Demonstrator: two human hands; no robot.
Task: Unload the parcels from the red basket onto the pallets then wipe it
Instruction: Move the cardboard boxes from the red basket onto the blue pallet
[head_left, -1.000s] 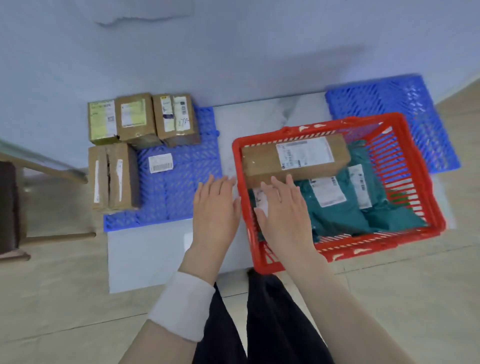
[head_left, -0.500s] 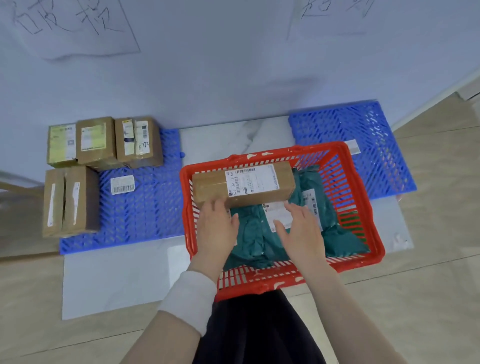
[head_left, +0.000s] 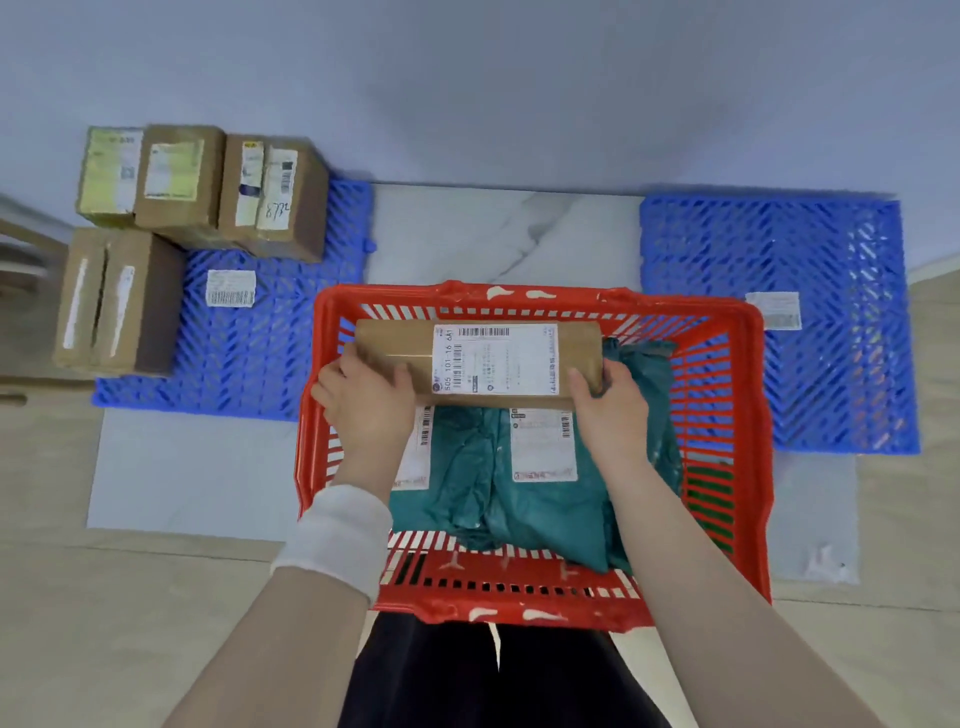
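Both your hands, left hand (head_left: 371, 402) and right hand (head_left: 613, 410), now close on the ends of the long box (head_left: 478, 364); half a second ago they only reached, so lifting from the red basket (head_left: 727, 467) can begin.

One red basket (head_left: 727, 415). Two blue pallets, a left one (head_left: 260, 353) and a right one (head_left: 810, 270). Four cardboard boxes on the left pallet (head_left: 117, 301) (head_left: 109, 176) (head_left: 179, 179) (head_left: 272, 197), and a fifth box (head_left: 493, 361) in the basket. At least two green mailer bags (head_left: 540, 493) (head_left: 457, 467) there. One loose label on each pallet (head_left: 230, 288) (head_left: 773, 309). Two hands (head_left: 369, 405) (head_left: 613, 410).
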